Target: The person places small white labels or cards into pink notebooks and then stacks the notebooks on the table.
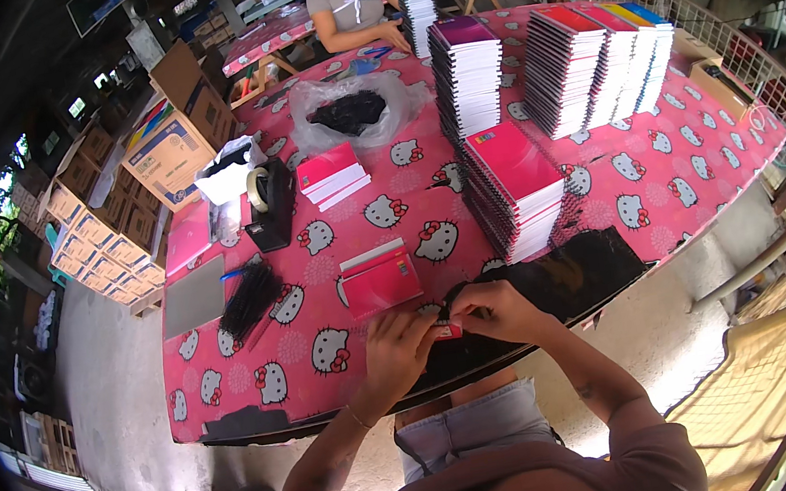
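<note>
At the table's near edge, my left hand has its fingers closed on the edge of a small red notebook, most of which is hidden by the hands. Right beside it, my right hand is pinched at the notebook's upper edge; what lies between those fingertips is too small to tell. Just beyond my left hand lie red-covered notebooks with white pages. A tall stack of red spiral notebooks stands beyond my right hand. Left of the loose notebooks is a bundle of thin black binding wires.
A pink patterned cloth covers the table. On it are more notebook stacks, a plastic bag with black contents, and a black tape dispenser. Cardboard boxes stand at left. Across the table sits another person.
</note>
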`<action>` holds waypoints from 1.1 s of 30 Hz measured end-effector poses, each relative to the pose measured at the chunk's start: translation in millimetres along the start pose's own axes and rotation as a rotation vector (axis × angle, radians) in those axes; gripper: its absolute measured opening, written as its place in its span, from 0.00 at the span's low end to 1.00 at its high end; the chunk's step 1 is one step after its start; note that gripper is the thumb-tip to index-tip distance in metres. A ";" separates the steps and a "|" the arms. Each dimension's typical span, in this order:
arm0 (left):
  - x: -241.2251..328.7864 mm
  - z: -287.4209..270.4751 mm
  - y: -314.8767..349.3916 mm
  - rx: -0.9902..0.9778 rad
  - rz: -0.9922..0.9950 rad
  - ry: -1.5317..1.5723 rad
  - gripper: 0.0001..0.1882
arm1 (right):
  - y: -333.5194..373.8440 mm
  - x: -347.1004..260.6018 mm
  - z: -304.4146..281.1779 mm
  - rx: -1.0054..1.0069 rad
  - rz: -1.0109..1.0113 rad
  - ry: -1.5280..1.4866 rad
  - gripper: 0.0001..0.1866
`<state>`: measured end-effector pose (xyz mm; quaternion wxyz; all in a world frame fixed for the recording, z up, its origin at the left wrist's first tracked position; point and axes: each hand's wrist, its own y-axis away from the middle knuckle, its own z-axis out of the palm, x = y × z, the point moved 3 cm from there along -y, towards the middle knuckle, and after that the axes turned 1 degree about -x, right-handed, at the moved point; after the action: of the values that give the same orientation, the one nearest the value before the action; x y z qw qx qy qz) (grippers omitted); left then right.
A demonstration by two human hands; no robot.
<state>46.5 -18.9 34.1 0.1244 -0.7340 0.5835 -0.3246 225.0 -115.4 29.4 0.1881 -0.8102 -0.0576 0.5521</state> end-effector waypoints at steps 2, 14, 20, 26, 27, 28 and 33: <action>0.5 0.2 -0.5 -0.008 0.020 0.017 0.13 | 2.7 8.8 -3.9 -0.023 -0.039 0.031 0.06; 4.3 0.8 2.9 0.034 0.018 -0.041 0.12 | 4.6 -5.1 -9.6 -0.134 0.010 0.185 0.06; 5.7 1.8 5.4 0.060 0.028 -0.070 0.12 | 2.7 -4.8 -5.9 -0.147 -0.054 0.144 0.06; 4.2 3.3 7.7 0.070 0.040 -0.056 0.13 | -2.8 -6.0 3.1 -0.095 -0.171 0.216 0.09; 4.1 4.0 7.9 0.065 0.032 -0.046 0.13 | -3.4 -6.3 4.8 -0.079 -0.153 0.226 0.10; 3.9 4.5 7.9 0.061 0.024 -0.036 0.12 | -3.7 -6.4 6.6 -0.061 -0.135 0.235 0.10; 8.7 7.7 8.7 0.067 0.062 -0.114 0.14 | 2.3 -6.0 19.0 0.145 -0.077 0.413 0.11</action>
<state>45.5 -31.1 26.3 0.1920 -0.7282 0.5866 -0.2979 205.0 -114.8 27.7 0.2748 -0.8876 -0.0089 0.3696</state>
